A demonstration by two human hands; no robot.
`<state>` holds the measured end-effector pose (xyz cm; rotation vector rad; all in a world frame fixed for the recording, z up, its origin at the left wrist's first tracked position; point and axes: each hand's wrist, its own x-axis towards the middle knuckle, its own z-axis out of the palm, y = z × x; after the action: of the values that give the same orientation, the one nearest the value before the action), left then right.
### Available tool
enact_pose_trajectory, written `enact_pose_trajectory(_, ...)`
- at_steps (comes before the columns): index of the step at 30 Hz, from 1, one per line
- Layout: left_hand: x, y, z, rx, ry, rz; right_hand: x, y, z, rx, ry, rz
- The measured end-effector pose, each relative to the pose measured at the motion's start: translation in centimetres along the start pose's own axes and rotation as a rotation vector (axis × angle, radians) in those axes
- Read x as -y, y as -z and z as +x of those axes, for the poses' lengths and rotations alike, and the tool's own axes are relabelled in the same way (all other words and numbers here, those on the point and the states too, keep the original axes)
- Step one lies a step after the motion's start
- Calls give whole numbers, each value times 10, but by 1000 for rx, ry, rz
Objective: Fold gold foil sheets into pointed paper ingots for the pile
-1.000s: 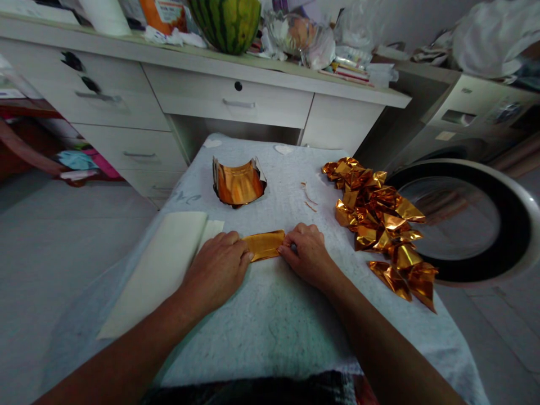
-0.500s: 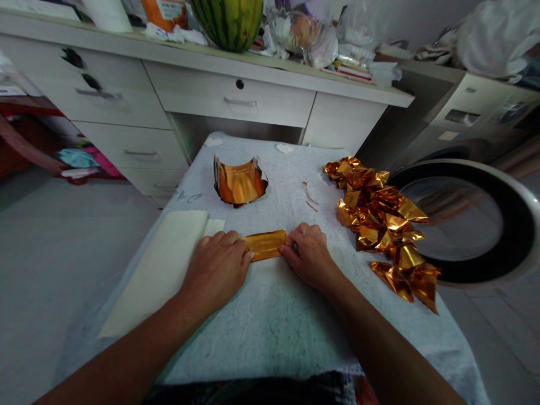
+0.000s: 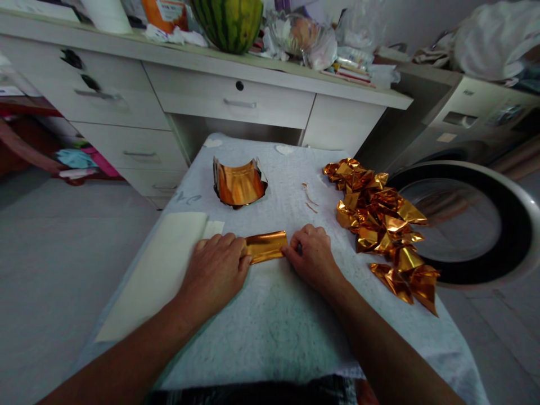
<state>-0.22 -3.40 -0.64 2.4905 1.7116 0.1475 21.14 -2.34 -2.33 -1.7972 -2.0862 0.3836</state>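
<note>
Between my hands, on the cloth-covered table (image 3: 261, 326), lies a folded strip of gold foil paper (image 3: 266, 246). My left hand (image 3: 219, 261) is closed on the strip's left end, with the thumb at its lower edge. At the right end, the fingertips of my right hand (image 3: 310, 250) pinch the lower corner. Behind the strip sits a curved stack of gold foil sheets (image 3: 240, 183). To the right runs a heap of folded gold foil pieces (image 3: 379, 219). Off-white paper (image 3: 156, 270) lies partly beneath my left hand and forearm.
Thin brown scraps (image 3: 311, 197) lie behind my right hand. A white drawer cabinet (image 3: 236, 101) stands past the table, with a watermelon (image 3: 230, 22) and a glass bowl (image 3: 295, 34) on top. On the right, a washing machine's open round door (image 3: 517, 225) reaches close to the table edge.
The foil strip looks slightly wider from front to back and shinier, its upper face smoother. My right fingers have shifted a little to the right along its end. The left hand has hardly moved.
</note>
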Motion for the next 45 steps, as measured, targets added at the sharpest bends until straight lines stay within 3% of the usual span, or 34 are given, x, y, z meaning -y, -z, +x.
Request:
enact_pose_trajectory(11, 2, -4, 0, -21, -11, -10, -1, 2, 0, -73, 28, -28)
enact_pose_trajectory(14, 1, -3, 0, -21, -11, -5, 5, 1, -1, -65, 200, -6)
enact_pose_trajectory(17, 0, -2, -1, -15, -14, 15, 9, 0, -3, 29, 415, -2)
enact_pose_trajectory(19, 0, -2, 0, -13, -13, 19, 13, 1, -6, 76, 477, -22)
enact_pose_trajectory(23, -1, -1, 0, -12, -9, 7, 23, 3, -10, 102, 436, -42)
enact_pose_trajectory(30, -1, -1, -1, -6, -4, 36, 40, -3, -3, 118, 195, -48)
enact_pose_trajectory(36, -1, 2, -2, 21, 15, 27, 43, -3, 2, 151, 167, -102)
enact_pose_trajectory(40, 1, 5, -6, -35, 46, 13, 45, -2, 3, 153, 159, -128)
enact_pose_trajectory(45, 4, 4, -7, -95, -98, -29, 44, -5, 0, 117, 164, -132)
